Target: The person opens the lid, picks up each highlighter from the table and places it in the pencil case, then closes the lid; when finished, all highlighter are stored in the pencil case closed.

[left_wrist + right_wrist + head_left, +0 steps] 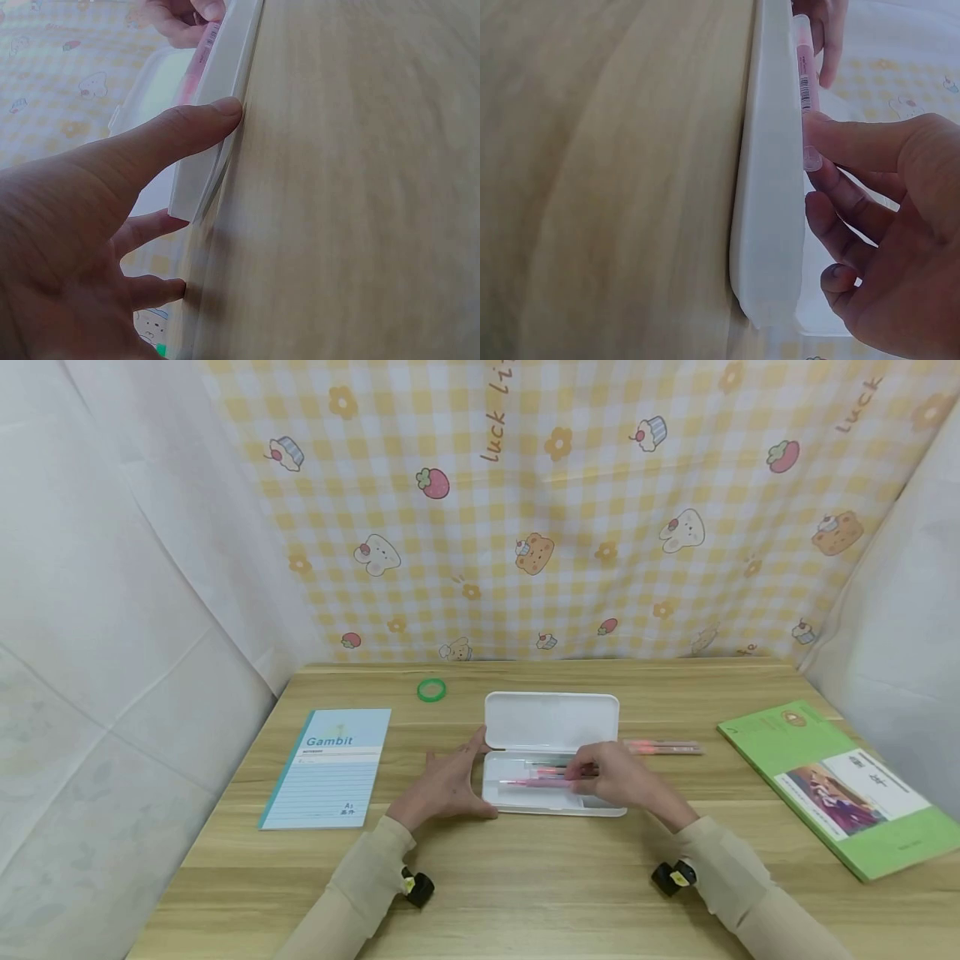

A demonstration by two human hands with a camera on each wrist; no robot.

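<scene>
A white pencil case point(525, 811) lies open on the table, its lid point(551, 721) laid back toward the far side. My left hand point(446, 785) holds its left end, thumb on the front wall and fingers spread toward the back corner. Over the right part of the tray, my right hand point(617, 775) pinches a pink pen point(807, 82) between thumb and fingers. The pen lies lengthwise along the case, close to the front wall, with a barcode on its barrel. Behind it in the tray, more pens point(551, 771) show, partly covered by the right hand.
Right of the case, a few pinkish pens point(667, 747) lie on the table. A green ring point(431, 698) sits behind, to the left. At the left is a blue notebook point(322, 793); at the right, a green book point(892, 852). A patterned curtain point(555, 493) hangs at the back edge.
</scene>
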